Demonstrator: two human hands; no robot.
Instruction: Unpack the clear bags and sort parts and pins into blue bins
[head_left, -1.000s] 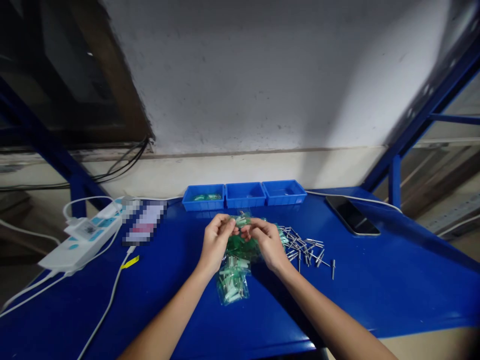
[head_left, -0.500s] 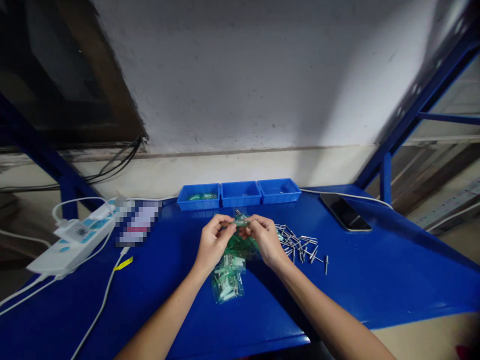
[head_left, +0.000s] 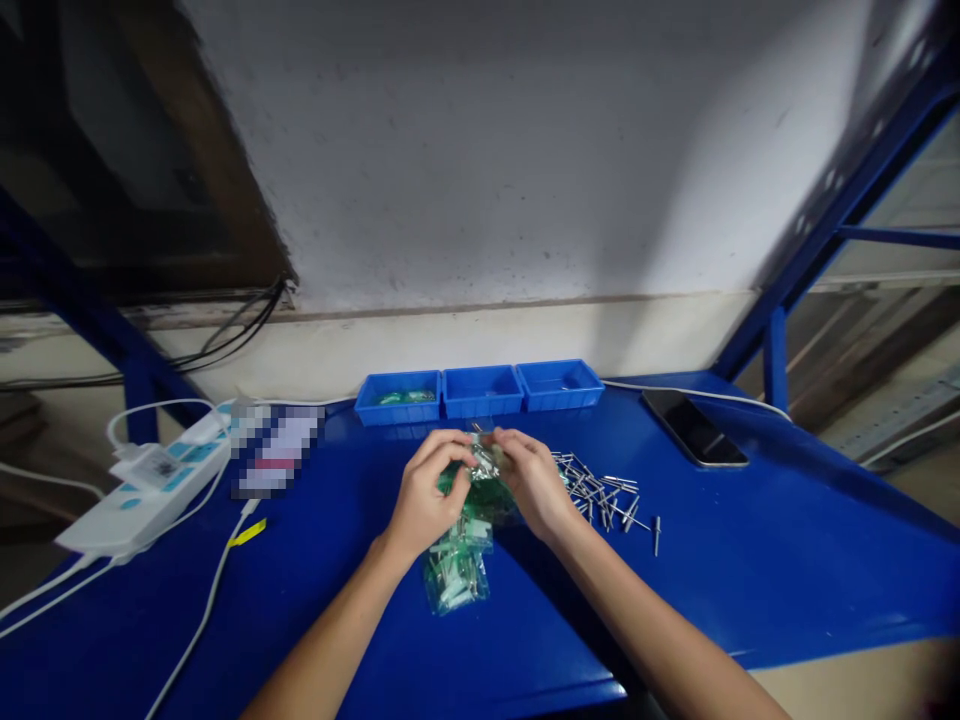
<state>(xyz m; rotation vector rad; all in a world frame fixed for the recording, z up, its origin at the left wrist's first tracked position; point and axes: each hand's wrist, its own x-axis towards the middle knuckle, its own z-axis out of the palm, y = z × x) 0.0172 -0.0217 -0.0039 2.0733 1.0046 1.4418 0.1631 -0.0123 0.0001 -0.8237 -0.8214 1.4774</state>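
Note:
A small clear plastic bag [head_left: 485,462] with shiny contents is held up between my two hands, above the middle of the blue table. My left hand [head_left: 429,492] curls at its left edge, fingertips on the plastic, with a gap showing between thumb and forefinger. On the other side, my right hand [head_left: 534,482] pinches the bag; part of its grip is hidden. Below lie green bags [head_left: 480,495], partly covered by the hands. Closer to me are filled clear bags [head_left: 456,580] with pale plastic pieces and metal pins. Loose pop rivets [head_left: 604,492] are scattered right of my right hand.
Three blue bins stand along the wall: a left bin [head_left: 397,410] with green-and-white bags, a middle bin [head_left: 482,403] and a right bin [head_left: 560,398]. A phone [head_left: 694,428] lies at right. A power strip [head_left: 142,495] and white cables [head_left: 202,610] occupy the left.
The bag between my hands has tipped, so more of its shiny face shows. My left thumb and forefinger have moved apart, and the thumb has dropped lower.

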